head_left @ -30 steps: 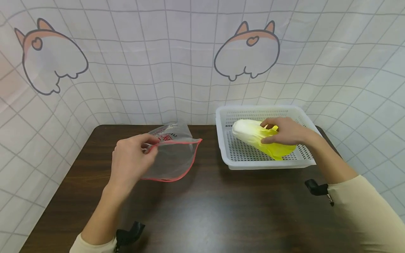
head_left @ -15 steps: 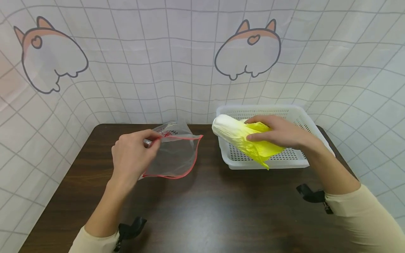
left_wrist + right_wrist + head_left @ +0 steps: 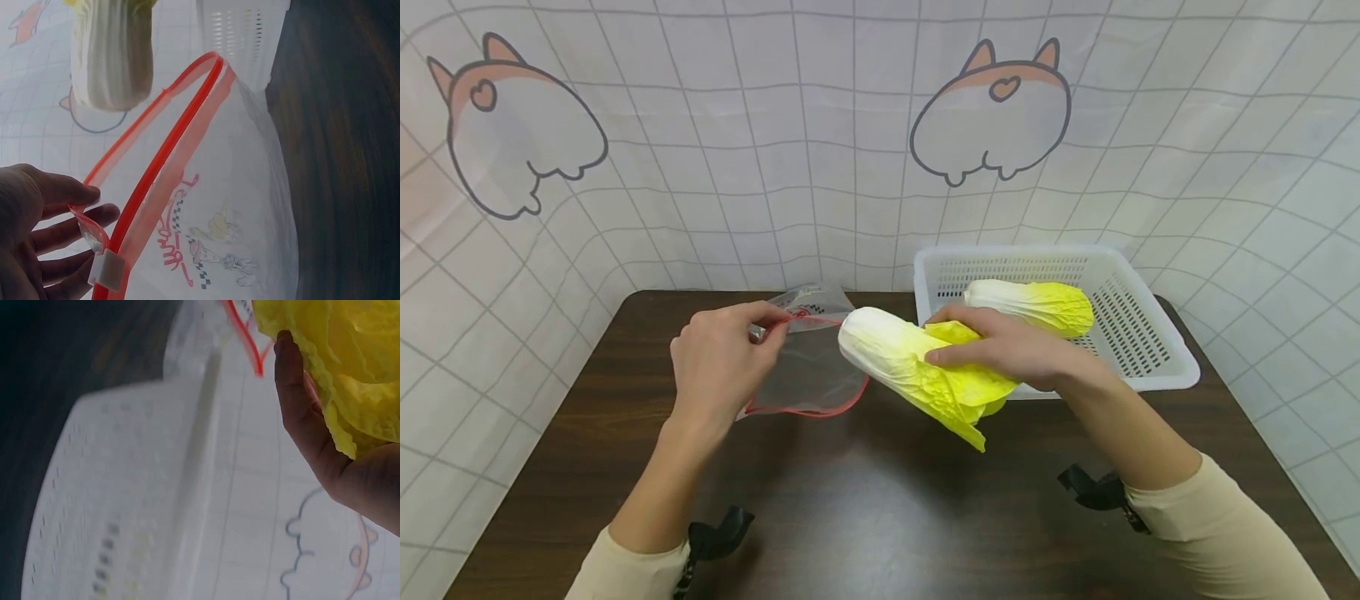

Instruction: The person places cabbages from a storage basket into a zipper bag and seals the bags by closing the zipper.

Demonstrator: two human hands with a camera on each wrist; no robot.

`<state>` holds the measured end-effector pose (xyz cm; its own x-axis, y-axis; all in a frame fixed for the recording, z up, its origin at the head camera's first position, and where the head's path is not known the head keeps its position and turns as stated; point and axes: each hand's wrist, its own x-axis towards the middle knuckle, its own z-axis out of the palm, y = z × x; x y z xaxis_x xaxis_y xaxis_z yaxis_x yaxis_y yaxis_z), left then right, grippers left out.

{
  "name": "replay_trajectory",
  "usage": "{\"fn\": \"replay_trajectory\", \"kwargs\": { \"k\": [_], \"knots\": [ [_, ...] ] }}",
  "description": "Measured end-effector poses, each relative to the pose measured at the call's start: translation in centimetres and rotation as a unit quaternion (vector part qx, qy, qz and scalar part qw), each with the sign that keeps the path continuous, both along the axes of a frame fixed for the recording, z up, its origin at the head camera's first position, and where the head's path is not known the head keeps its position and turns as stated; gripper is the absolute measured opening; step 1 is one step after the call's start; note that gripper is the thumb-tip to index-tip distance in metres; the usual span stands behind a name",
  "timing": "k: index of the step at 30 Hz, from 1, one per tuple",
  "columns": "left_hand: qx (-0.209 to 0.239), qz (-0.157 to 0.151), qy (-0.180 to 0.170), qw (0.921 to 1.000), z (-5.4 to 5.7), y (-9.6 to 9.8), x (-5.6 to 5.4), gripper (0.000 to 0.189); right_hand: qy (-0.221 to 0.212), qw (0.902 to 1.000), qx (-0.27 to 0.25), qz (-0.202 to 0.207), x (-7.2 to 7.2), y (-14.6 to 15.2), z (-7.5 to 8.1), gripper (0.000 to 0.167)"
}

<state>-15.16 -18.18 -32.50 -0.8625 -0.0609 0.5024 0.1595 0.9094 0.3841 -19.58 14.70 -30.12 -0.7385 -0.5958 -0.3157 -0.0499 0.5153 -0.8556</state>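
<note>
My left hand (image 3: 722,358) pinches the rim of a clear zip bag (image 3: 812,371) with a red edge, thumb and fingertips on the strip. In the left wrist view the bag's mouth gapes, and a white slider (image 3: 107,270) sits on the red strip beside the fingers. My right hand (image 3: 1000,342) grips a napa cabbage (image 3: 895,350) by its yellow leafy end, the white base pointing left toward the bag's mouth. This cabbage is held above the table. A second napa cabbage (image 3: 1037,304) lies in the white basket (image 3: 1157,350) behind the right hand.
The perforated basket stands at the back right of the dark wooden table (image 3: 865,517). Behind the table hangs a white grid-patterned curtain (image 3: 850,150) with cartoon animal prints.
The right hand has lifted one cabbage out of the basket and carried it left and nearer the bag, uncovering the second cabbage. The left hand has shifted only slightly, still pinching the bag.
</note>
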Motion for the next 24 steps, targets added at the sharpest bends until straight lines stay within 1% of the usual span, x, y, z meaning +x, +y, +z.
{"fn": "replay_trajectory", "kwargs": {
  "k": [5, 7, 13, 16, 20, 24],
  "knots": [
    [-0.001, -0.005, 0.002, 1.0000, 0.0, 0.1, -0.1, 0.014, -0.071, 0.9971, -0.021, -0.018, 0.8, -2.1, -1.0, 0.050],
    [0.003, -0.009, 0.001, 1.0000, 0.0, 0.1, -0.1, 0.013, -0.091, 0.9952, -0.024, -0.028, 0.9, -2.9, -1.5, 0.051],
    [0.030, -0.025, -0.002, 0.9992, -0.1, 0.1, -0.1, 0.013, -0.120, 0.9911, -0.041, -0.041, 1.1, -4.7, -2.5, 0.052],
    [0.048, -0.034, -0.010, 0.9982, -0.1, 0.1, -0.1, 0.014, -0.137, 0.9880, -0.056, -0.045, 1.1, -5.3, -2.9, 0.054],
    [0.067, -0.041, -0.027, 0.9966, 0.0, 0.0, 0.1, 0.018, -0.163, 0.9817, -0.089, -0.044, 1.0, -6.2, -3.3, 0.053],
    [0.083, -0.049, -0.057, 0.9937, 0.2, 0.0, 0.5, 0.026, -0.188, 0.9725, -0.131, -0.043, 0.9, -6.9, -3.9, 0.052]
  ]
}}
